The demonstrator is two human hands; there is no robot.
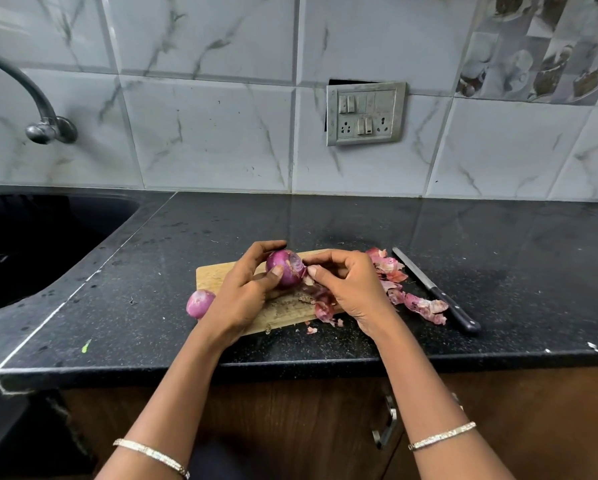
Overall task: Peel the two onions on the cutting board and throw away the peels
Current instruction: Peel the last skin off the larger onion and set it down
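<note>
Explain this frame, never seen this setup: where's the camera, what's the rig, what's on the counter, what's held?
There is no machine here: a person works with bare hands. The single picture comes from a wide-angle camera worn on their head, looking forward and down. The left hand grips a red onion above a wooden cutting board. The right hand pinches a strip of skin at that onion's side. A second onion lies at the board's left edge. Loose peels lie by the board's right end on the black counter, with a knife just beyond them. A dark sink sits to the left.
</note>
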